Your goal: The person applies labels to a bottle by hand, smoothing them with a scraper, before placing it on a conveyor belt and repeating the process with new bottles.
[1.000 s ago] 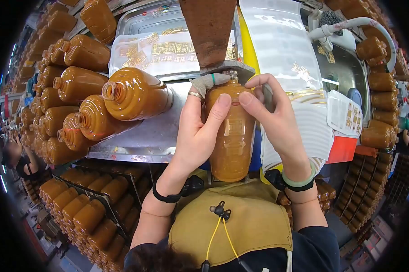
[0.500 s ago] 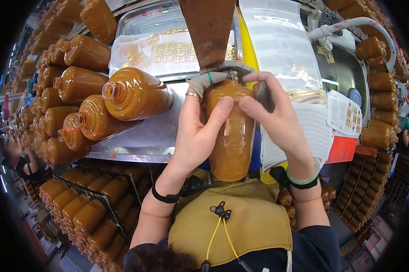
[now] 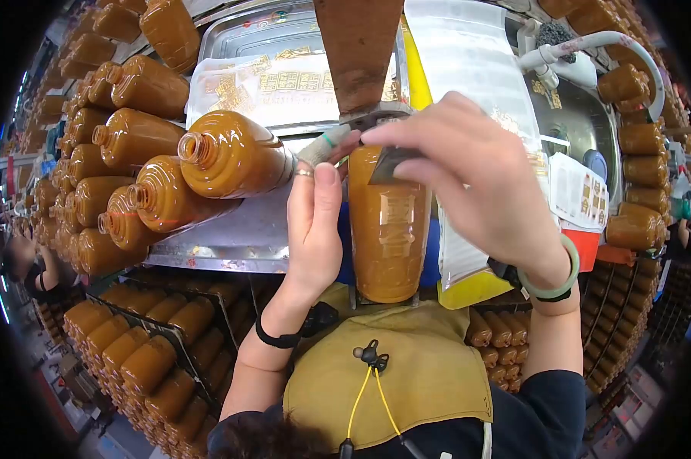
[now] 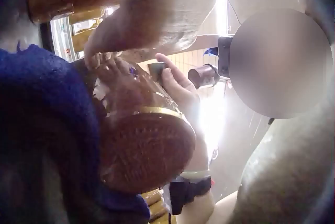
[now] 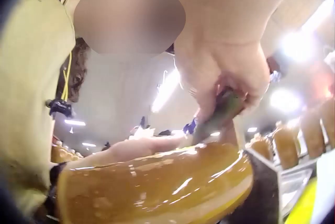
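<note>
An amber glossy bottle [image 3: 390, 252] lies on its back in front of the apron, its neck end at a metal plate [image 3: 372, 115] under a rusty brown post. My right hand [image 3: 479, 172] pinches a thin dark grey scraper-like piece [image 3: 391, 165] between thumb and fingers, over the bottle's shoulder. The same dark piece [image 5: 225, 110] shows greenish in the right wrist view. At the bottle's left side, my left hand [image 3: 312, 229] has its thumb raised off the glass and its fingers, some in pale finger covers [image 3: 320, 147], reaching toward the neck.
Several more amber bottles [image 3: 227, 157] lie on the metal tray at the left. Behind them are sheets with gold labels [image 3: 296, 84]. To the right are white sheets [image 3: 468, 69], a label card [image 3: 579, 191] and a sink with a white faucet [image 3: 590, 40]. Bottle racks [image 3: 143, 344] stand below.
My right hand has swung up and left over the bottle's shoulder, bringing the dark piece into clear view. My left thumb has come off the bottle, and that hand has shifted slightly left.
</note>
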{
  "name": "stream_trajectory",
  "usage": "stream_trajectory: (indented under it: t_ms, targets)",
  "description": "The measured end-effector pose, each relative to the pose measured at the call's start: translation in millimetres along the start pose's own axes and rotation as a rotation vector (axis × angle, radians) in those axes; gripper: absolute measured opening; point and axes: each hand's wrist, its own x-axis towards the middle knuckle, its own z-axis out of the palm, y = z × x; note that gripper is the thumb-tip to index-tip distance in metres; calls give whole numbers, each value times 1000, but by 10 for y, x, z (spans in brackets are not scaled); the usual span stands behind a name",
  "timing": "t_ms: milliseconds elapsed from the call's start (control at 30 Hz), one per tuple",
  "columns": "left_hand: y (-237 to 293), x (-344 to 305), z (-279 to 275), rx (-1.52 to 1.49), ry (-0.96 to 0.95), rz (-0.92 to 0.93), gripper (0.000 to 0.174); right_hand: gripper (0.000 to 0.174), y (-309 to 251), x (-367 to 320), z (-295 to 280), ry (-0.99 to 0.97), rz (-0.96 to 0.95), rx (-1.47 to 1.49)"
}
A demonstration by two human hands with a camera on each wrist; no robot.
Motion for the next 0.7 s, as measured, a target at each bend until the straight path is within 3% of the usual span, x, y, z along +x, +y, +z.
stream_trajectory:
  t_ms: [67, 133, 167, 200, 267, 333, 400, 467, 533, 600, 700]
  targets:
    - [-3, -53, -6, 136, 6, 64, 60, 37, -4, -11, -3, -6, 32, -67]
    - [8, -97, -22, 183, -4, 87, 62, 32, 144, -43, -45, 218, -53, -245]
    - [-27, -116, -54, 213, -16, 125, 63, 28, 299, -130, -40, 265, -192, -299]
    - [-42, -129, -78, 245, -30, 164, 64, 28, 315, -243, -22, 267, -191, -299]
    - [-33, -167, -96, 265, -28, 172, 68, 26, 214, -515, 46, 125, -419, -301]
    - [-56, -191, -103, 240, 3, 259, 64, 26, 177, -776, 247, 126, -544, -149]
    - [-62, -209, -109, 256, 8, 266, 71, 27, 20, -858, 180, 30, -520, -2]
    - [-43, -223, -173, 693, -116, 471, 75, 26, 108, -881, 106, 87, -386, 46]
    - [93, -205, -117, 812, -165, 483, 72, 28, 106, -865, 30, 333, -82, -12]
    - [239, -197, -71, 1121, -294, 466, 68, 31, 132, -906, 16, 512, 69, 45]
    - [346, -106, 6, 1168, -302, 458, 64, 28, 78, -868, 61, 587, 75, 149]
